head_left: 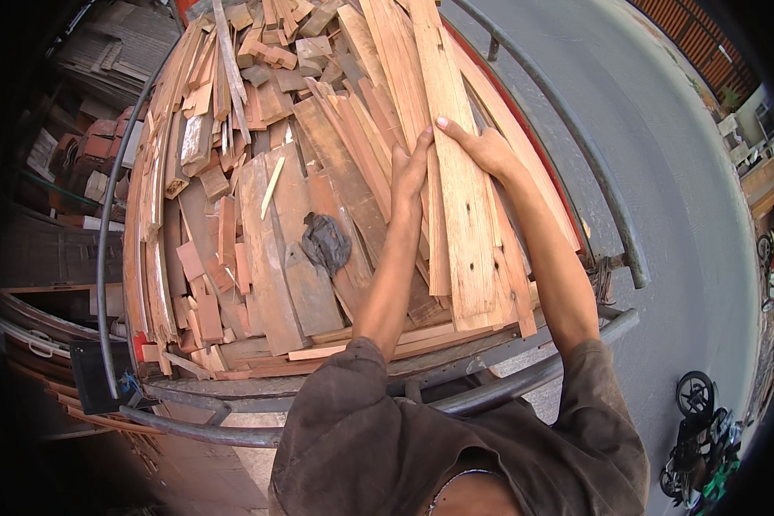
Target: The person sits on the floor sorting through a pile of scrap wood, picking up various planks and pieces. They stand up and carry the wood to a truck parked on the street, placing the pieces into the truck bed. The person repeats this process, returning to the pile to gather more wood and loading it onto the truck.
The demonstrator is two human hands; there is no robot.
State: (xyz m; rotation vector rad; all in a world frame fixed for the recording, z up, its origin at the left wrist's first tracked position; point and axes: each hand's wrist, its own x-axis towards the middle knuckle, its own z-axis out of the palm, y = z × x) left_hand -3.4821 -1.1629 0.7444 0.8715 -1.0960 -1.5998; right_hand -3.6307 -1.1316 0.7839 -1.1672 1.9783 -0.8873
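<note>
A long pale wooden plank point(469, 215) with dark nail holes slants along the right side of a truck bed point(267, 378) full of scrap wood. My right hand point(483, 148) is closed on its right edge, with the thumb lying on top and the other fingers hidden underneath. Against its left side lies a narrower plank point(439, 258). My left hand point(410, 170) grips this one by its left edge, thumb tip on top and the remaining fingers mostly out of sight. More boards lie under and beside both planks.
Short wood offcuts point(275, 56) heap up at the far end. A crumpled black plastic bag point(327, 243) rests on flat boards. Metal rails point(576, 129) flank the bed. To the right run a grey road point(688, 172) and a parked motorcycle point(697, 430); stacked bricks point(99, 146) stand left.
</note>
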